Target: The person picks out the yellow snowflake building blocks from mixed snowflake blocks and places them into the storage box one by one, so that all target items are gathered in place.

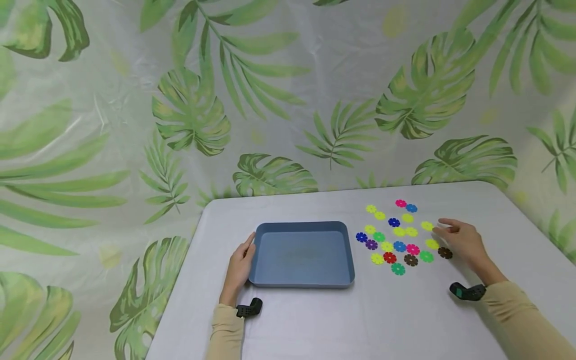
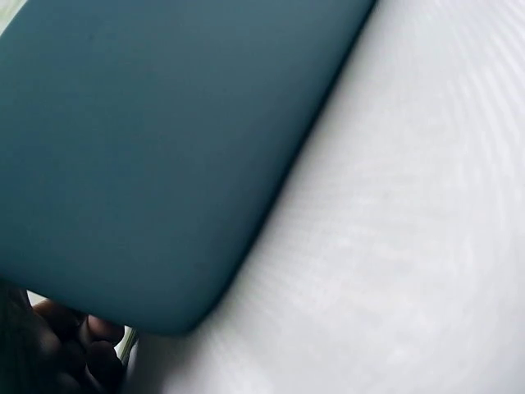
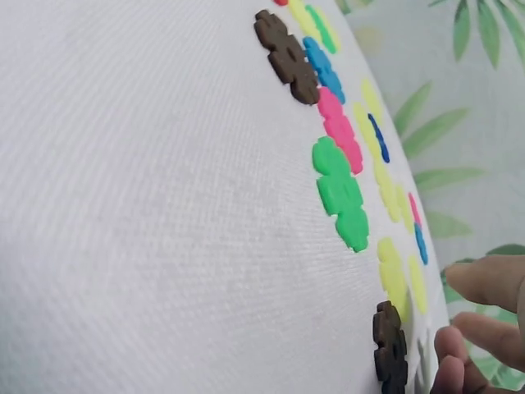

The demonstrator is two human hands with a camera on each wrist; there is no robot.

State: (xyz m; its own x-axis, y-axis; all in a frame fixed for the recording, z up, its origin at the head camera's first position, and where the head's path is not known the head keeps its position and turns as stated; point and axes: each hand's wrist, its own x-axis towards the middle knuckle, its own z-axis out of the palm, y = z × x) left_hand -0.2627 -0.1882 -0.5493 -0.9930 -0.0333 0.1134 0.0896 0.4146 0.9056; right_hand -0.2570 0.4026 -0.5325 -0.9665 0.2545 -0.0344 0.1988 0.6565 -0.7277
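Note:
A shallow blue-grey rectangular tray point(image 1: 301, 285) lies on the table, its corner filling much of the left wrist view. My left hand point(image 1: 238, 267) rests against the tray's left side, thumb and fingers along the outer wall. Some of its fingers point(image 2: 102, 361) show darkly below the tray edge. To the right of the tray, several flat notched flower-shaped discs lie spread out. My right hand point(image 1: 463, 242) is at the right side of this group, fingertips close to a yellow disc point(image 1: 427, 226). A brown disc point(image 3: 390, 349) lies beside its loosely bent fingers point(image 3: 484, 283), with nothing visible between them.
Discs in yellow, pink point(image 1: 412, 249), green point(image 1: 398, 269), red point(image 1: 390, 257), purple point(image 1: 371, 244) and blue point(image 1: 399, 246) lie flat on the white-covered table point(image 1: 324, 325). A leaf-patterned curtain point(image 1: 274, 100) hangs behind the table's far edge.

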